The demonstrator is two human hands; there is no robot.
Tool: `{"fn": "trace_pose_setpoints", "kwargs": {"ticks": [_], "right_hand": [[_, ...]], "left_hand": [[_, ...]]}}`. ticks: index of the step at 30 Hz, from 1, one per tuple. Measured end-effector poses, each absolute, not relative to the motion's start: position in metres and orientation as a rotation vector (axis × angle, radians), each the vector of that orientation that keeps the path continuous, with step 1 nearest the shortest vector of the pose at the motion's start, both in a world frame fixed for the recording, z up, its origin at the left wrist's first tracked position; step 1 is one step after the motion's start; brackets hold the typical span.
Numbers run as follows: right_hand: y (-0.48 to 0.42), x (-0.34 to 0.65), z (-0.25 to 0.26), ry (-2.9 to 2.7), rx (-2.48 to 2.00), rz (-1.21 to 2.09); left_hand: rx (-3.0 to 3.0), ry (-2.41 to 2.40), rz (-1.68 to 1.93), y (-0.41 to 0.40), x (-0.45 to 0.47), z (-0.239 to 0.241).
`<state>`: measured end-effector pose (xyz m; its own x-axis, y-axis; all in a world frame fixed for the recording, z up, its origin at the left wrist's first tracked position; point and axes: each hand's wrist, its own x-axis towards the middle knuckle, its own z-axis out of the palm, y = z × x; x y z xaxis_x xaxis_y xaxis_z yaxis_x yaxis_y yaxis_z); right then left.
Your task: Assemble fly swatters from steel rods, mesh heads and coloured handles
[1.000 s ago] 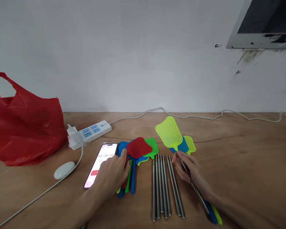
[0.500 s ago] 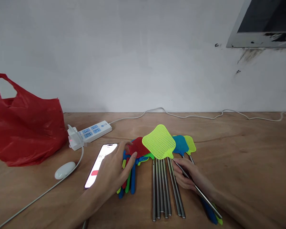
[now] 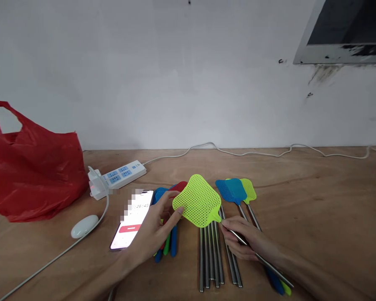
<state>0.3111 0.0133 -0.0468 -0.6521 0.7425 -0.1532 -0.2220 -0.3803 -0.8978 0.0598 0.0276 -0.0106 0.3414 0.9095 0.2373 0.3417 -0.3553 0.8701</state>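
Note:
A yellow-green fly swatter (image 3: 196, 200) with a metal rod is held tilted above the table. My right hand (image 3: 242, 238) is closed around the rod just below the head. My left hand (image 3: 161, 223) pinches the head's left edge between thumb and fingers. Under the head lie several loose metal rods (image 3: 211, 259). Partly behind my left hand are a red swatter head (image 3: 178, 187), a blue swatter head (image 3: 160, 193) and several coloured handles (image 3: 173, 242). To the right, a blue fly swatter (image 3: 233, 190) and another yellow-green fly swatter (image 3: 249, 190) lie together, partly covered by my right hand.
A phone (image 3: 130, 225) with a lit timer screen lies left of my left hand. Farther left are a white power strip (image 3: 122, 177), a white oval device (image 3: 84, 226) on a cable and a red plastic bag (image 3: 37, 175). A white cable (image 3: 238, 154) runs along the wall.
The held swatter has moved left and slightly down. My left hand has closed on its head edge, where before its fingers were apart near the red head.

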Motion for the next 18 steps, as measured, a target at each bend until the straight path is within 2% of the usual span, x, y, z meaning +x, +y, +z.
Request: {"fn": "trace_pose_setpoints", "kwargs": {"ticks": [8, 14, 18], "right_hand": [[0.01, 0.309, -0.049, -1.219, -0.744, 2.047], [0.011, 0.315, -0.033, -0.576, -0.787, 1.37], [0.02, 0.323, -0.038, -0.473, -0.851, 1.312]], "left_hand": [[1.78, 1.102, 1.033, 0.028, 0.06, -0.009], [1.681, 1.316, 1.214, 0.036, 0.053, -0.001], [1.815, 1.457, 1.172, 0.037, 0.05, 0.003]]}}
